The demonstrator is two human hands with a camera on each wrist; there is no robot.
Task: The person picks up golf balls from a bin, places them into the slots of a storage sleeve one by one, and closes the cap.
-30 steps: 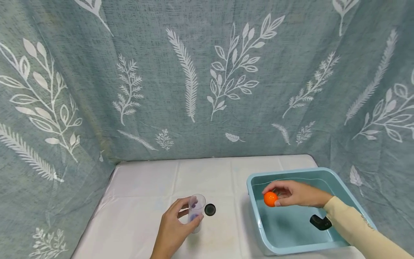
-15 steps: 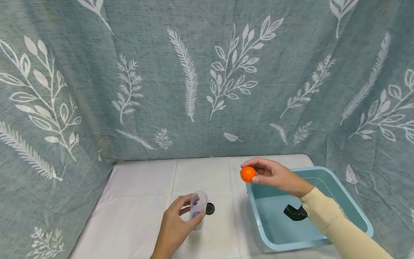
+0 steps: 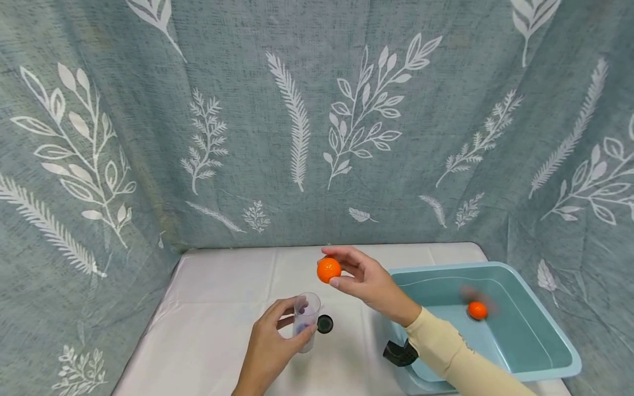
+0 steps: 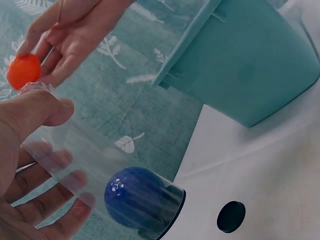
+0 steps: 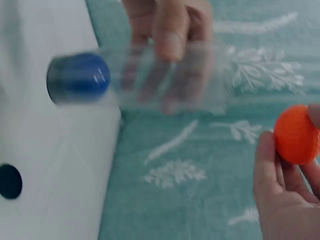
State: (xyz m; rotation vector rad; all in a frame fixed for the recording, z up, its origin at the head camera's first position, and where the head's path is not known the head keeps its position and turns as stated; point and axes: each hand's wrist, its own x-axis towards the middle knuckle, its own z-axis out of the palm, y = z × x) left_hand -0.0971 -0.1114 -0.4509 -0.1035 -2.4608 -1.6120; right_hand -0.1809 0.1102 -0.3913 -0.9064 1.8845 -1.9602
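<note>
- Orange ball (image 3: 329,270): pinched between the thumb and fingertips of the right hand (image 3: 364,280), in the air above the bench (image 3: 223,308), just above and to the right of the clear tube's open mouth. It also shows in the left wrist view (image 4: 23,71) and the right wrist view (image 5: 297,134).
- Clear tube (image 3: 306,320): standing upright on the bench, open end up, with the left hand (image 3: 269,346) curled round it, thumb on one side and fingers on the other.
- Blue ball (image 4: 136,197): lying at the closed bottom of the clear tube, seen through its wall; the right wrist view shows it too (image 5: 82,77), blurred.
- Black cap (image 3: 324,324): a small round disc lying flat on the bench, just beside the tube's base on its right and not touching it.
- Teal tub (image 3: 545,313): a rectangular basin on the right part of the bench, near the right forearm.
- Second orange ball (image 3: 477,311): inside the teal tub, blurred in the head view.
- Black elbow piece (image 3: 399,353): a dark bent part at the near left corner of the tub, partly hidden by the right sleeve (image 3: 446,352).
- Leaf-print curtain (image 3: 297,121): grey-green cloth hanging behind and beside the bench.
</note>
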